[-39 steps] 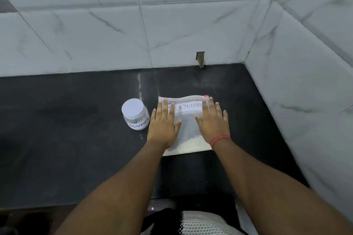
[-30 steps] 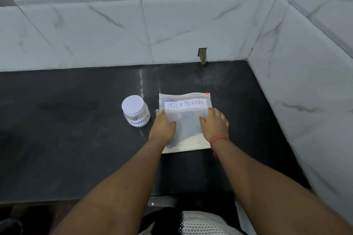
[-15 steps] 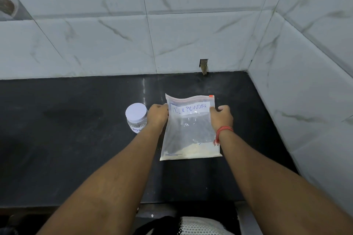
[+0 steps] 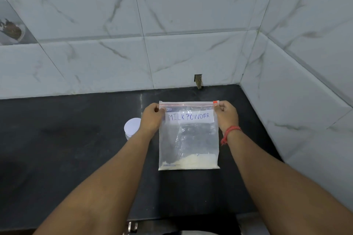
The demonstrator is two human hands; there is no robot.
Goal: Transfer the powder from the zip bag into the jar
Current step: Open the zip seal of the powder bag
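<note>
A clear zip bag labelled MILK POWDER hangs upright above the black counter, its red zip strip shut along the top. Pale powder lies in the bag's bottom. My left hand pinches the top left corner and my right hand pinches the top right corner by the red slider. A small jar with a white lid stands on the counter just left of the bag, partly hidden behind my left wrist.
White marble-look tiled walls close the counter at the back and on the right, forming a corner. A small dark hole sits in the back wall at counter level. The counter's front edge runs near my body.
Both hands went from lying flat on the bag to gripping its top corners. The bag rose off the counter and now hangs upright, with the powder settled at the bottom.
</note>
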